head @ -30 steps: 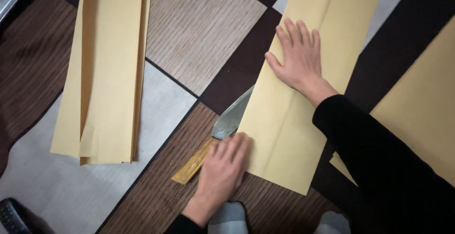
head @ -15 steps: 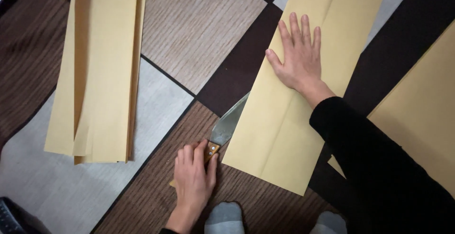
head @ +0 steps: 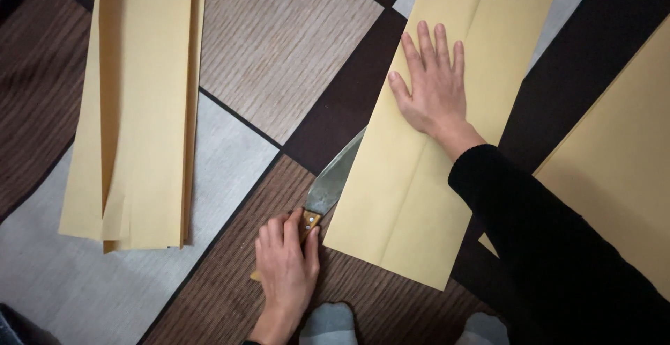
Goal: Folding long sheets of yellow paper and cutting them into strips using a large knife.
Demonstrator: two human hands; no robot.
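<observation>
My left hand (head: 287, 267) is curled around the wooden handle of a large knife (head: 333, 177) on the floor. The grey blade points up and right, and its tip is hidden at the left edge of a long tan paper sheet (head: 412, 205). That sheet has a lengthwise crease. On its upper part my right hand (head: 431, 86) lies flat, palm down with fingers spread, and a black sleeve runs off to the lower right.
A stack of narrow tan paper strips (head: 143, 107) lies to the left. Another tan sheet (head: 614, 177) lies at the right edge. All rest on a patchwork rug (head: 279, 45) of brown, grey and dark squares. My two socked feet (head: 331, 324) show at the bottom.
My left hand has slid from beside the sheet's edge down along the knife and closed on its handle. The right hand stays pressed on the sheet.
</observation>
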